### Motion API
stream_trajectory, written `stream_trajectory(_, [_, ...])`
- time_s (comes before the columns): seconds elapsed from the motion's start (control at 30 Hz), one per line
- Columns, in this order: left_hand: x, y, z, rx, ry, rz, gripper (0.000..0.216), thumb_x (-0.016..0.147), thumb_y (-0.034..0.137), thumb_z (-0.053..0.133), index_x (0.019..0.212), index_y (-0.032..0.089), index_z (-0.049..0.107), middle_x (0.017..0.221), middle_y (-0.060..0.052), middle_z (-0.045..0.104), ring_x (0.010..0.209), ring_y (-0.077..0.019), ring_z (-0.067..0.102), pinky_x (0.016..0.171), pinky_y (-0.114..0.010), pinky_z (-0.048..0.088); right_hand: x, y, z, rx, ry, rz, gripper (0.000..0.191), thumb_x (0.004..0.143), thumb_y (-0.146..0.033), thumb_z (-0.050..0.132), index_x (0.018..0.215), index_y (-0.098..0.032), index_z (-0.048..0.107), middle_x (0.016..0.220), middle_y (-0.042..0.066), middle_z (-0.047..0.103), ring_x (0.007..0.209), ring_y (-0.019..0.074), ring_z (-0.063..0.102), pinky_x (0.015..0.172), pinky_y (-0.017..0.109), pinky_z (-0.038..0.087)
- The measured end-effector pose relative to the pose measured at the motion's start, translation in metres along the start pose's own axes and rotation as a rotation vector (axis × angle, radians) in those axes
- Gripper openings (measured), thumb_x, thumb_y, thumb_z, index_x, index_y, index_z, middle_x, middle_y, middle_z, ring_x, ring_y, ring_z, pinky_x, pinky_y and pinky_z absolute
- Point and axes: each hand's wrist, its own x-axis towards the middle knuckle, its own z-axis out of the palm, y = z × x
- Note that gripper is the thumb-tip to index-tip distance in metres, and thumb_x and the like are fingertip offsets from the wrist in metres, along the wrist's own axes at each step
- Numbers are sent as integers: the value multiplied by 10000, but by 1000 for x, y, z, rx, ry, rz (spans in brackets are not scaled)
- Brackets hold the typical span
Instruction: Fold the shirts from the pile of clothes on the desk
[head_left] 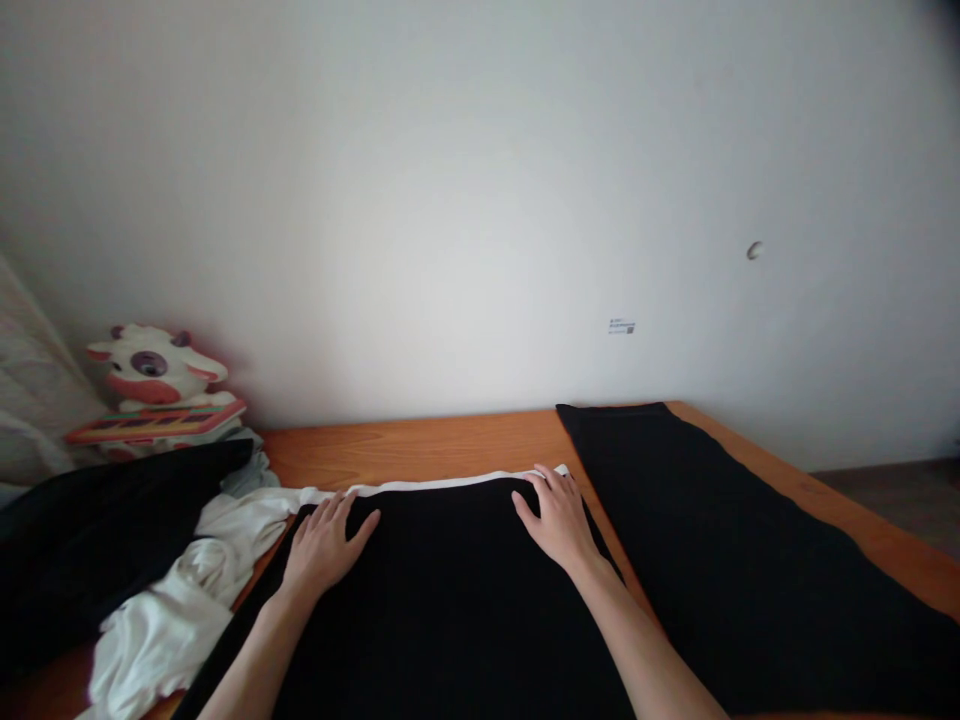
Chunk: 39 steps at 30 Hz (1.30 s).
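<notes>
Black fabric (450,600) lies spread flat in front of me, with a strip of white cloth (442,484) showing along its far edge. My left hand (326,540) rests palm down on the far left corner, fingers spread. On the far right corner my right hand (556,512) lies flat, its fingertips at the white strip and its thumb apart. Neither hand grasps anything. How the white strip joins the black fabric I cannot tell.
A second black cloth (720,540) lies flat on the wooden table (420,440) at the right. To the left are crumpled white cloth (180,610), a dark cloth pile (97,540) and a cow-shaped toy keyboard (161,400). A wall (450,200) stands behind.
</notes>
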Motion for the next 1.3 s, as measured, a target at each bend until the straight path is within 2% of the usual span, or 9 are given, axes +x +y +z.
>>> stream_trajectory(0.13, [1, -2, 4, 63, -86, -13, 813, 889, 633, 431, 1523, 123, 445, 1604, -196, 382, 1496, -404, 305, 1178, -585, 256, -2, 2, 9, -29, -158, 103, 592, 1000, -565, 398, 1413, -171, 553, 1544, 181, 470, 1471, 334, 363, 1192, 596, 208])
stream_trajectory(0.3, [-2, 5, 3, 88, 46, 3, 752, 925, 572, 444, 1494, 81, 470, 1615, -238, 337, 1489, -444, 294, 1161, -609, 284, -2, 8, 17, -58, -243, 168, 681, 1002, -594, 356, 1479, -129, 495, 1588, 201, 394, 1510, 336, 291, 1206, 589, 177])
stream_trajectory(0.5, [-31, 50, -20, -126, 160, 428, 648, 993, 521, 436, 1533, 164, 403, 1668, -155, 259, 1538, -321, 232, 1210, -508, 294, -1, 3, 12, -76, -259, 176, 669, 1000, -559, 397, 1474, -99, 502, 1592, 220, 374, 1508, 351, 291, 1207, 585, 185])
stream_trajectory(0.6, [-47, 70, -21, -179, 91, 552, 651, 1014, 541, 406, 1590, 253, 307, 1681, -103, 240, 1546, -315, 204, 1218, -536, 272, -1, 3, 12, -65, -250, 170, 654, 999, -543, 417, 1463, -92, 513, 1583, 229, 387, 1501, 359, 305, 1204, 588, 191])
stream_trajectory(0.77, [-53, 70, -2, -108, -164, 566, 622, 1004, 616, 375, 1543, 309, 417, 1642, -104, 331, 1513, -354, 284, 1197, -611, 263, -3, 8, 18, -64, -237, 152, 628, 999, -545, 401, 1448, -125, 529, 1570, 211, 420, 1492, 348, 327, 1190, 593, 220])
stream_trajectory(0.9, [-51, 64, 0, -114, -182, 588, 614, 1009, 614, 369, 1550, 326, 397, 1648, -89, 313, 1516, -340, 277, 1208, -590, 254, -2, 6, 15, -109, -185, 154, 601, 980, -512, 457, 1423, -117, 551, 1569, 232, 411, 1495, 381, 301, 1178, 636, 191])
stream_trajectory(1.0, [-51, 65, -4, -118, -204, 581, 623, 1013, 619, 349, 1553, 312, 393, 1652, -102, 297, 1523, -342, 253, 1211, -595, 239, 3, -9, -1, -116, -74, 67, 552, 971, -401, 482, 1424, -91, 543, 1611, 244, 326, 1520, 383, 238, 1191, 652, 131])
stream_trajectory(1.13, [-53, 67, -4, -122, -211, 580, 634, 1011, 628, 338, 1555, 306, 392, 1653, -110, 300, 1525, -344, 251, 1209, -595, 238, 1, -48, -22, 18, 18, -153, 515, 1012, -365, 395, 1476, -167, 499, 1644, 142, 308, 1542, 283, 214, 1241, 550, 139])
stream_trajectory(1.3, [-53, 68, -3, -120, -204, 577, 641, 1012, 628, 335, 1554, 291, 395, 1651, -125, 297, 1527, -347, 244, 1206, -596, 241, -18, -87, -17, 185, -266, -305, 546, 1030, -420, 387, 1516, -181, 459, 1632, 133, 329, 1534, 292, 239, 1235, 560, 192])
